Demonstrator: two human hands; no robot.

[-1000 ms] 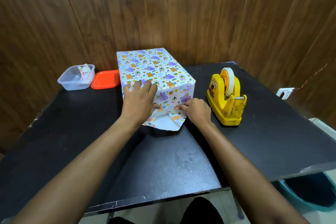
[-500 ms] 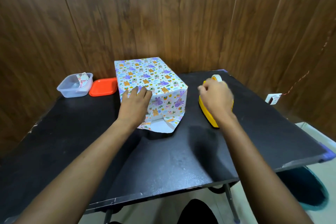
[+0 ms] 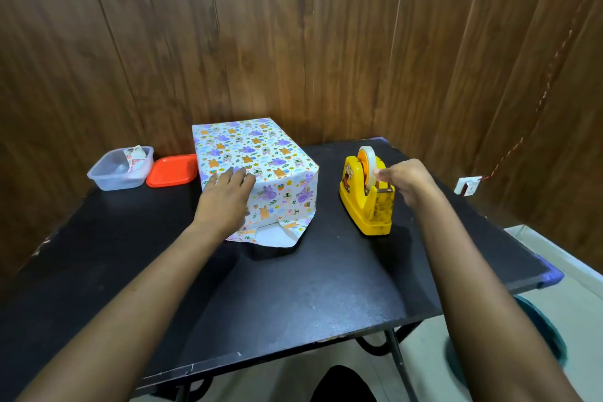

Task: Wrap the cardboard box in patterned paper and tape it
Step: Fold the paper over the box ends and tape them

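Note:
The box [image 3: 254, 147], covered in white paper with purple and orange animals, stands at the back of the black table [image 3: 293, 287]. Its near end is only partly folded, and a loose paper flap [image 3: 277, 235] lies on the table with its white underside up. My left hand [image 3: 225, 199] presses flat on the near left of the box, fingers straight over the top edge. My right hand [image 3: 408, 179] is at the yellow tape dispenser [image 3: 362, 206] to the right, its fingertips pinching the tape end by the roll [image 3: 367, 157].
A clear plastic tub [image 3: 114, 173] holding a paper scrap and a red lid [image 3: 171, 170] sit left of the box. Wooden wall panels close in behind. A teal bin [image 3: 538, 330] stands on the floor beyond the table's right front edge.
My right hand left the folded paper at the box's near end and moved right to the tape dispenser. The flap has dropped loose. My left hand stays on the box.

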